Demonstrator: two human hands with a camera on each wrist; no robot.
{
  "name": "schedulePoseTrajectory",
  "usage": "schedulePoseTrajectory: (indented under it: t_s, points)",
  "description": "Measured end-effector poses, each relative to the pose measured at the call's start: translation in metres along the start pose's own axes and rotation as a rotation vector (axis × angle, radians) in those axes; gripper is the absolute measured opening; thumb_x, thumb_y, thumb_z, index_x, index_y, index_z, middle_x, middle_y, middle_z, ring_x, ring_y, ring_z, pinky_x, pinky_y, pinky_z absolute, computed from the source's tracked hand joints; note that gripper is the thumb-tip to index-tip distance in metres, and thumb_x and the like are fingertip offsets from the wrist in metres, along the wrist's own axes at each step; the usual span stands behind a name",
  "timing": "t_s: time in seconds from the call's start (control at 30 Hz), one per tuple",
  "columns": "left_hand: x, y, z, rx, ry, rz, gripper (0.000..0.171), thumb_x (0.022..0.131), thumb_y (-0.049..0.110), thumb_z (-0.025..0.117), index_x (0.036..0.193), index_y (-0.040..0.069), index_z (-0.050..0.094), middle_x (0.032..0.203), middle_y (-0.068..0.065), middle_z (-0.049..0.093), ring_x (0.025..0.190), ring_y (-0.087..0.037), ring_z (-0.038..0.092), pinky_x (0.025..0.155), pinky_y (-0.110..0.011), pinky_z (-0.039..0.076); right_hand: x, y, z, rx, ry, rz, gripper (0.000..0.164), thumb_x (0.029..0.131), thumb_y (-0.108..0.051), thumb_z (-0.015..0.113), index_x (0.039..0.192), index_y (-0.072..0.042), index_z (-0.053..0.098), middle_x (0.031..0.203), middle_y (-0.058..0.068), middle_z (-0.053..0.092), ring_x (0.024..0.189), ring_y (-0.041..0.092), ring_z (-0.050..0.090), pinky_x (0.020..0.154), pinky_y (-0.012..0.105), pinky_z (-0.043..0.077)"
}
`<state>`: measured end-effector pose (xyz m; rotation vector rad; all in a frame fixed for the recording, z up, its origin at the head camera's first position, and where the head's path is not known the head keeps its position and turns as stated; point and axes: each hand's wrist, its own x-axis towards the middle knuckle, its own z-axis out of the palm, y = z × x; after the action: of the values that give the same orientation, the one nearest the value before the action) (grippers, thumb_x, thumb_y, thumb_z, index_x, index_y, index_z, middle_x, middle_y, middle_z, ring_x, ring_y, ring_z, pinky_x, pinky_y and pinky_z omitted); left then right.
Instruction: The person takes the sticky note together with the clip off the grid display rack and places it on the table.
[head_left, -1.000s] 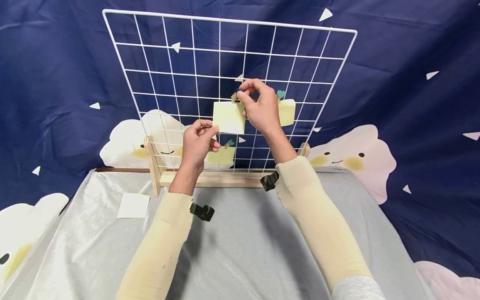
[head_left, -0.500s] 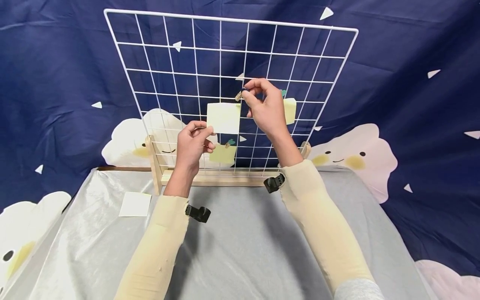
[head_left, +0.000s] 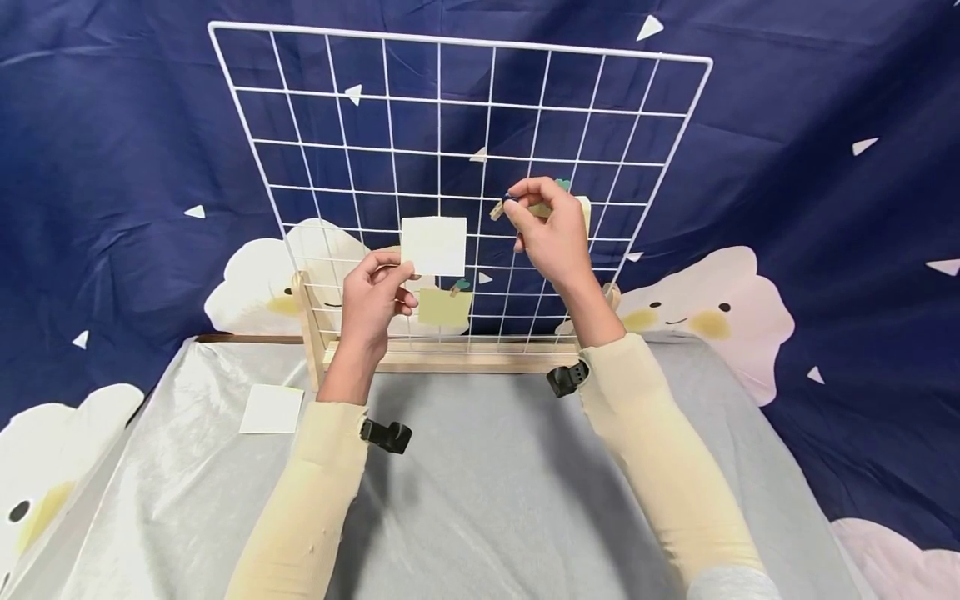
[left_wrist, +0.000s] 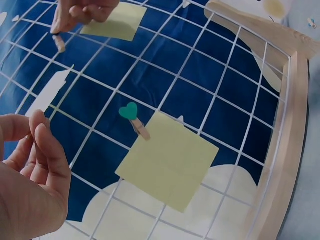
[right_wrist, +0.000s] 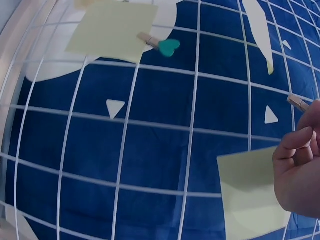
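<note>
My left hand (head_left: 371, 302) pinches a pale yellow sticky note (head_left: 435, 246) by its lower left corner, in front of a white wire grid (head_left: 461, 39). Seen from the left wrist, the note (left_wrist: 49, 94) appears nearly edge-on. To its right, my right hand (head_left: 555, 233) pinches a small wooden clothespin (head_left: 497, 210) by its dark blue end. The clothespin (right_wrist: 298, 103) and the note are apart. Below, a second note (left_wrist: 167, 162) hangs on the grid under a clothespin with a green heart (left_wrist: 129, 111). A third note (head_left: 587, 218) is partly hidden behind my right hand.
Wooden feet and a crossbar (head_left: 450, 362) support the grid on a table with a grey cloth (head_left: 487, 483). Another pale note (head_left: 272, 409) lies on the cloth at the left. A dark blue curtain (head_left: 810, 208) with cloud prints hangs behind.
The held note has moved left and slightly down, away from the clothespin that sat at its top edge. My right hand has shifted right and down, still pinching that clothespin.
</note>
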<state>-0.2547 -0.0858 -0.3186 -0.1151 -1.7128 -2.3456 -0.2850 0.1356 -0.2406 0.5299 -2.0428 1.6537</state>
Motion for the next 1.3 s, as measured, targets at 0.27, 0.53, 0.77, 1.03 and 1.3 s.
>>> schedulePoseTrajectory:
  t_s: [0.27,0.53,0.77,1.03,1.3]
  points:
    - [-0.003,-0.002,-0.008,-0.012,0.017,-0.019,0.009,0.096,0.002,0.064,0.099,0.009,0.059,0.077,0.001,0.068,0.048,-0.008,0.057,0.046,-0.017,0.046,-0.007,0.009,-0.018,-0.011,0.037,0.019,0.018,0.095,0.0,0.067,0.109,0.011,0.064,0.082,0.004,0.055,0.045,0.008,0.05,0.047,0.02,0.047]
    - [-0.008,-0.006,-0.015,-0.032,0.033,-0.027,0.009,0.096,0.002,0.063,0.098,0.009,0.057,0.077,0.0,0.068,0.047,-0.007,0.056,0.045,-0.016,0.044,-0.016,0.017,-0.031,-0.013,0.064,0.055,0.018,0.095,-0.001,0.069,0.109,0.01,0.065,0.086,0.005,0.055,0.044,0.007,0.048,0.048,0.019,0.046]
    - [-0.012,-0.008,-0.023,-0.031,0.049,-0.038,0.008,0.097,0.003,0.062,0.099,0.008,0.056,0.077,0.002,0.068,0.048,-0.007,0.056,0.046,-0.016,0.044,-0.024,0.023,-0.039,-0.03,0.077,0.074,0.019,0.095,-0.002,0.069,0.11,0.009,0.065,0.085,0.004,0.056,0.043,0.008,0.049,0.047,0.021,0.047]
    - [-0.016,-0.012,-0.033,-0.032,0.062,-0.035,0.007,0.097,0.005,0.063,0.101,0.005,0.057,0.077,0.001,0.068,0.049,-0.007,0.056,0.047,-0.016,0.045,-0.033,0.033,-0.044,-0.058,0.064,0.103,0.019,0.097,-0.003,0.068,0.112,0.008,0.065,0.086,0.004,0.055,0.043,0.006,0.05,0.047,0.02,0.047]
    - [-0.02,-0.018,-0.04,-0.044,0.088,-0.054,0.007,0.098,0.004,0.063,0.096,0.01,0.059,0.076,0.0,0.069,0.048,-0.007,0.056,0.045,-0.016,0.044,-0.04,0.041,-0.047,-0.054,0.074,0.124,0.02,0.097,-0.004,0.068,0.113,0.008,0.065,0.085,0.004,0.055,0.045,0.009,0.052,0.048,0.019,0.047]
